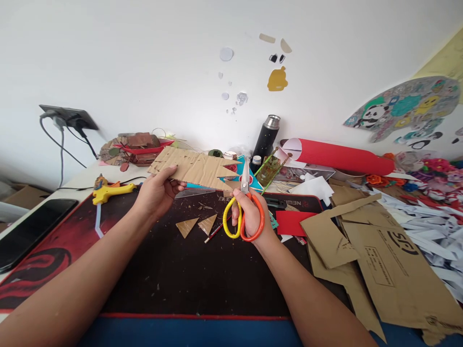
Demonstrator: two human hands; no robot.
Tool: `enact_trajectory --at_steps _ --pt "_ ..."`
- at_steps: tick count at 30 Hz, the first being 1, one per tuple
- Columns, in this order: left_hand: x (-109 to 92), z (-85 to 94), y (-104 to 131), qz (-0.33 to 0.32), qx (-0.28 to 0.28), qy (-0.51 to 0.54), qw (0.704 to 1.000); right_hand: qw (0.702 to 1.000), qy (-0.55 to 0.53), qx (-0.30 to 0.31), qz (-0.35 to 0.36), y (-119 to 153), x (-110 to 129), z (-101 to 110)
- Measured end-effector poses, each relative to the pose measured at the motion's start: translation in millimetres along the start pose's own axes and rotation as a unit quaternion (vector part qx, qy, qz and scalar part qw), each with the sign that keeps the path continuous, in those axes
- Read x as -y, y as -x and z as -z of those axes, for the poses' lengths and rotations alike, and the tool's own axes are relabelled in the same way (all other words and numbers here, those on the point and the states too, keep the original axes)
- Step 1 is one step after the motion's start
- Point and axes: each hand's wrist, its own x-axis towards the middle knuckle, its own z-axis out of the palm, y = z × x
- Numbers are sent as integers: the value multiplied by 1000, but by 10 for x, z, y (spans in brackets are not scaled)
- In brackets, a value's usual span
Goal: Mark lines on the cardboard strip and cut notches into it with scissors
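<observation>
A strip of brown corrugated cardboard (195,167), its right end cut into pointed teeth, is gripped near its left end by my left hand (161,193). My right hand (251,217) has its fingers in the loops of a pair of scissors (245,185), one handle yellow and the other orange-red. The blades point up and away, beside the toothed end; whether they touch the cardboard I cannot tell. Below on the dark mat (202,279) lie two cut cardboard triangles (187,227) and a thin red pencil (214,233).
Left of the mat lies a black phone (38,233), with a yellow glue gun (112,192) near it. Cardboard sheets (387,274) and a red piece (294,223) cover the right side. At the back stand a black thermos (266,137) and a red roll (340,155).
</observation>
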Motion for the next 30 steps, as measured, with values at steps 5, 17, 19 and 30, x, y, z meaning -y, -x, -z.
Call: enact_trajectory --at_steps 5,17,19,30 --pt "4 -6 -7 -1 -6 3 1000 1000 -1 -4 -8 2 11 -10" --pt "-55 -88 55 -13 -4 38 999 1000 -25 3 -14 -27 -23 -4" --pt "-39 -104 67 -9 -8 41 999 1000 -25 3 -11 -21 -25 -5" --pt "91 -158 148 74 11 41 996 999 -29 -17 -15 -32 4 -20"
